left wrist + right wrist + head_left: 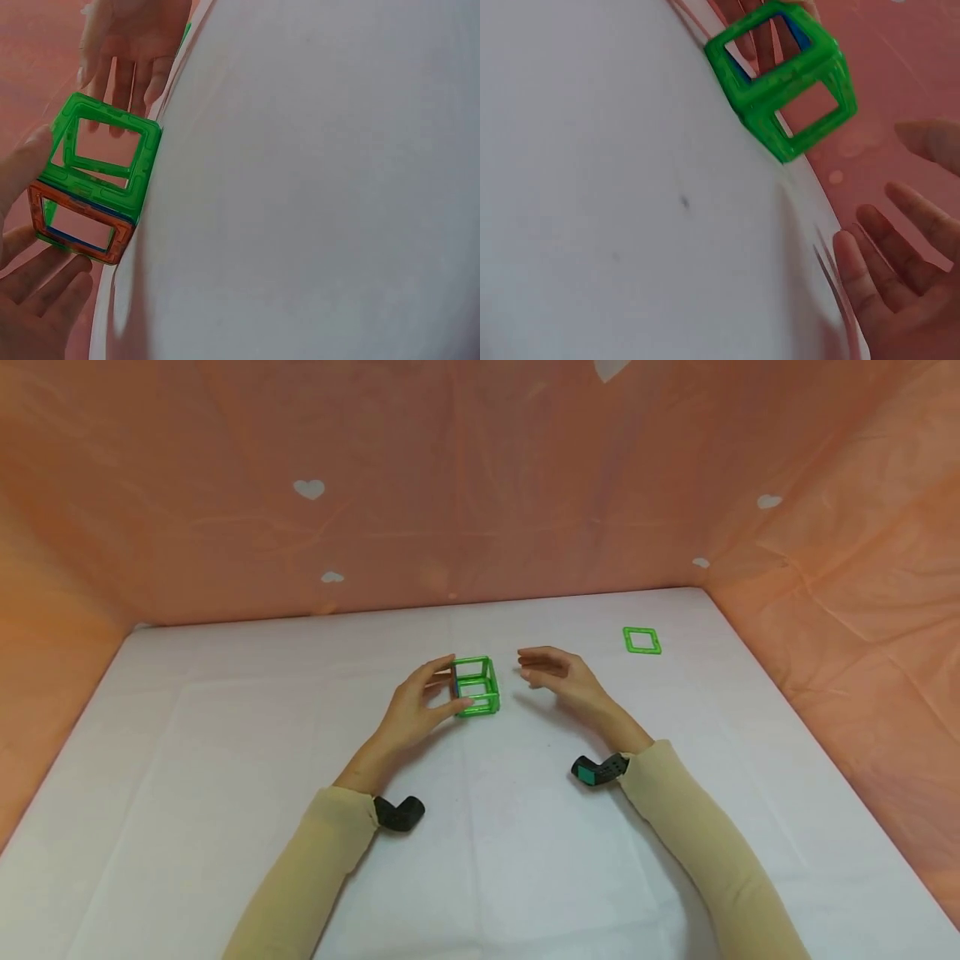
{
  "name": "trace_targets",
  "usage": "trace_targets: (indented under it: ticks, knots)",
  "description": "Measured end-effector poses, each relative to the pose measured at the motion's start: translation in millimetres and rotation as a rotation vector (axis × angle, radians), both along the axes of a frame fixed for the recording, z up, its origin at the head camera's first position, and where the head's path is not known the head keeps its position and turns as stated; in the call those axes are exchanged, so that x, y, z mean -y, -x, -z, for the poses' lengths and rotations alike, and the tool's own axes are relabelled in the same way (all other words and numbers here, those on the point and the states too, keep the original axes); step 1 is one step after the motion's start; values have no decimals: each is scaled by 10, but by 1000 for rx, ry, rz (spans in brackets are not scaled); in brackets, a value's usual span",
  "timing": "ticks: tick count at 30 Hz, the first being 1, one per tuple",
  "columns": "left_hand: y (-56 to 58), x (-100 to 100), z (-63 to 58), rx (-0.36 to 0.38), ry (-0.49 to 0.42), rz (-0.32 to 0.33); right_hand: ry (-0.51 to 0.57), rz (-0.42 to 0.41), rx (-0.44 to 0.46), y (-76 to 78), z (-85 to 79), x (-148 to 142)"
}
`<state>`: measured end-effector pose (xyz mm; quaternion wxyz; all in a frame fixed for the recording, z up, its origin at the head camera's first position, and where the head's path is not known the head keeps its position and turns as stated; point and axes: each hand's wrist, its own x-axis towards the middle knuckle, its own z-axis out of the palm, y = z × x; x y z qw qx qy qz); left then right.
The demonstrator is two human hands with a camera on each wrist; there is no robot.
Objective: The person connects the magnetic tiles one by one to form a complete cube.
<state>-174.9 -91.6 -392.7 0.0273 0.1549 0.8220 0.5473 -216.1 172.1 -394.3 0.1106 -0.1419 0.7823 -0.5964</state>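
Note:
A see-through cube of magnetic tiles [480, 697], mostly green, is in my left hand [408, 710], its thumb at the near side and its fingers at the far left side. In the left wrist view an orange-red square tile [120, 244] forms one face, and a strip of blue shows behind it. My right hand [566, 681] hovers a short way to the right of the cube, fingers loosely bent and holding nothing. From the right wrist, a gap shows between its fingertips [847, 244] and the cube's green faces [787, 79].
One loose green square tile [645, 650] lies flat at the back right of the white tabletop [480, 860]. Orange cloth with white hearts [480, 485] hangs behind and along the sides. Each wrist wears a small black device [399, 814].

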Motion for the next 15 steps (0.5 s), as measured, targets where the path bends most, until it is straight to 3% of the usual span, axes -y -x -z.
trace_targets:
  ticks: [7, 15]
  knots:
    - [8, -5, 9, 13, 0, -5, 13, 123, -52, 49, -6, -196]
    - [15, -3, 23, 8, -5, 1, -35, 196, -71, 93, -21, -371]
